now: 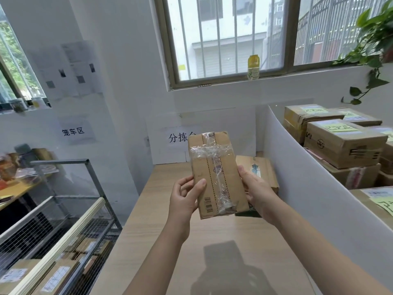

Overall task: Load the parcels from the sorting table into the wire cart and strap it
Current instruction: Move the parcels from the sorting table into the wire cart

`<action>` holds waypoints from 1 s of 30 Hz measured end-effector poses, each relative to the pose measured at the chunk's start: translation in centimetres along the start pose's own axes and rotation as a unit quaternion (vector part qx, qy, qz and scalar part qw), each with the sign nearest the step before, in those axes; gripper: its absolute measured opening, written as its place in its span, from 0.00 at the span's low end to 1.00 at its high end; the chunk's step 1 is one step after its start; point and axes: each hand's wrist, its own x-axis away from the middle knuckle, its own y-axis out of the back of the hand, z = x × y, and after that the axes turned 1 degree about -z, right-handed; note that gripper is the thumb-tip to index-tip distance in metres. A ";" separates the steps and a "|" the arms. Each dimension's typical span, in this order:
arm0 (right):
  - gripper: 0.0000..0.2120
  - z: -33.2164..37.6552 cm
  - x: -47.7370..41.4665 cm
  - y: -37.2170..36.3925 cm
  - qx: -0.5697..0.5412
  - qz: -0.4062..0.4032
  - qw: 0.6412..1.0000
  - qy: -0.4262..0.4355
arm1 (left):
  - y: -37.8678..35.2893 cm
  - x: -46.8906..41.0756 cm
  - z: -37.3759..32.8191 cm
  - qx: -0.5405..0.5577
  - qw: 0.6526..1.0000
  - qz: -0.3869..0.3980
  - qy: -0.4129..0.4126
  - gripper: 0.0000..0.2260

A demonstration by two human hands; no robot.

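I held one taped parcel (217,173) upright at the centre of the frame, lifted clear of the sorting table (170,241). Both hands were on it. My left hand (185,201) gripped its left edge, with the thumb pressed flat on the front face and the fingers curled behind. My right hand (258,194) clasped its right edge, and its fingers were mostly hidden behind the cardboard. One second parcel (261,169) lay flat on the table just behind my right hand.

At lower left stood one wire cart (63,220), with at least three loaded parcels (57,275) showing through its mesh. At right, beyond one white divider (308,177), at least five labelled boxes (342,143) were stacked.

The table was pale wood grain, set against a white wall bearing two paper signs (73,131). One barred window (229,35) filled the upper centre, one yellow bottle (253,67) stood on its sill, and one trailing plant (374,39) hung at upper right.
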 end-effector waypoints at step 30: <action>0.19 -4.2 -0.4 -3.6 0.100 0.003 0.995 -0.006 | 3.3 0.4 4.0 -0.088 0.996 -0.004 -0.001 0.11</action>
